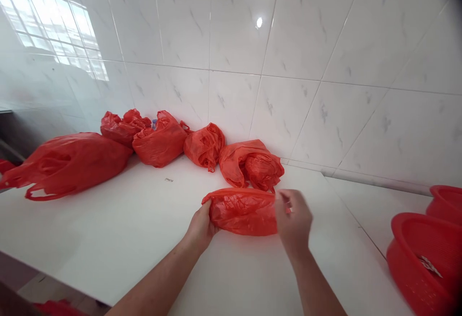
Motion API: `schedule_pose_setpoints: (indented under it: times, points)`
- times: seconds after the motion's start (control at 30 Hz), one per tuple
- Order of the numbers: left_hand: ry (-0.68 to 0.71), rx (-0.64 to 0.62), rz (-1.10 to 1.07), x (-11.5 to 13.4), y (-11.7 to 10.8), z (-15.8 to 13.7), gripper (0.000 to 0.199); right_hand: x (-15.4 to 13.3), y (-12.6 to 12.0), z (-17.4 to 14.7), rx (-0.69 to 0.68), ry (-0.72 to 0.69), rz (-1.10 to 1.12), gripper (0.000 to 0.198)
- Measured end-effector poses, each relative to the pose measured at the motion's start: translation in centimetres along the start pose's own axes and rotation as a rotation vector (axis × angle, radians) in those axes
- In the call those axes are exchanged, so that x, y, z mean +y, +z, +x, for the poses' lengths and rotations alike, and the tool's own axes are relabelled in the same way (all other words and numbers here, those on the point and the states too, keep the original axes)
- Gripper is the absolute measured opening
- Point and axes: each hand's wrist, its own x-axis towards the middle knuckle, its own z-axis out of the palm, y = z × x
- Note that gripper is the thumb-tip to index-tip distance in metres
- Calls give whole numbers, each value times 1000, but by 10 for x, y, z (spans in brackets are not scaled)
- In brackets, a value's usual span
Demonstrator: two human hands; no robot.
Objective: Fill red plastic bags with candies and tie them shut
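Note:
Stretched sideways between my two hands is a thin red plastic bag (pixel 243 212), just above the white tabletop (pixel 144 239). My left hand (pixel 202 224) grips its left end, the thumb on the near face and the fingers partly hidden behind. At the right end my right hand (pixel 294 217) is curled around the bag's edge, slightly blurred. Right behind the held bag sits a crumpled red bag (pixel 252 164). What, if anything, is inside the held bag I cannot make out.
Along the tiled wall (pixel 234 42) stand more filled red bags, among them a knotted one (pixel 205 145) and a rounded one (pixel 160 140). A large red bag (pixel 81 162) lies at left. Red plastic baskets (pixel 407 253) stand at right, past a seam in the table.

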Motion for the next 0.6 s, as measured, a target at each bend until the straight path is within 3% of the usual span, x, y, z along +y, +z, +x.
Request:
schedule_pose_setpoints:
  times: [0.07, 0.17, 0.27, 0.33, 0.4, 0.5, 0.53, 0.6]
  points:
    - [-18, -96, -3, -3, 4, -6, 21, -6, 14, -10, -259, -102, -15, 23]
    - [-40, -178, -39, 3, 3, -11, 19, 1, 32, -16, -534, -27, -138, 21]
    - [74, -83, -82, 22, -6, -9, 11, 16, 33, -11, -617, 109, -149, 14]
    - [170, -25, 0, 37, -14, -10, 11, 23, 29, -7, -638, 169, -82, 24]
    - [338, 81, 186, 48, -17, -19, 18, 26, 27, -5, -661, 177, -35, 32]
    - [849, 238, 546, 50, -8, -44, 30, 29, 33, -6, -680, 118, -102, 38]
    - [1002, 184, 668, 47, -2, -51, 29, 30, 37, -8, -675, 110, -146, 42]
    - [1096, -173, 953, 35, 12, -58, 17, 31, 43, -11, -658, 123, -215, 49]
